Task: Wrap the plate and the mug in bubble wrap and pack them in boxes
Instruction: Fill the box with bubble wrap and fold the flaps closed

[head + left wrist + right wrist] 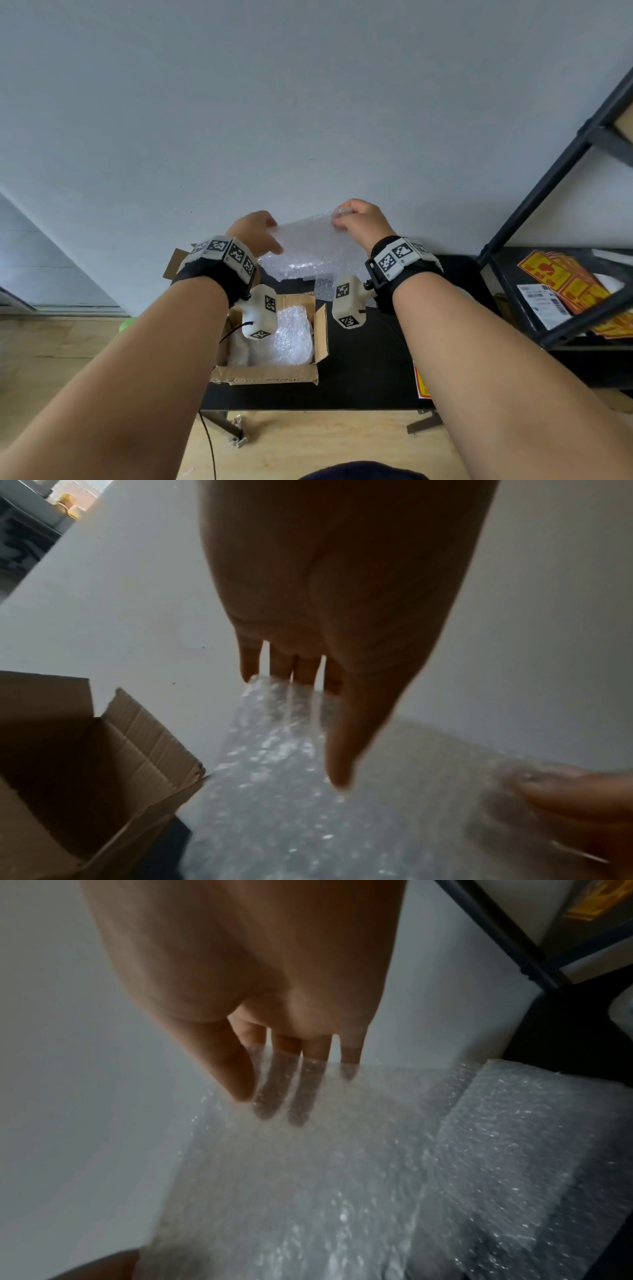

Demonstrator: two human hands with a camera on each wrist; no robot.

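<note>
Clear bubble-wrap sheet (308, 240) held upright above black desk (376, 359), long axis left-to-right. Left hand (255, 231) and right hand (359, 222) pinch opposite top corners; open cardboard box (274, 342) lies nearer, below left hand.

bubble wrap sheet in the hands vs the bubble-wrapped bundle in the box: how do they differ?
The sheet is spread flat and held up between left hand and right hand; the bundle is bunched and sits in the open cardboard box, untouched. The sheet wraps nothing; the bundle's contents are hidden. Both are clear bubble wrap.
</note>
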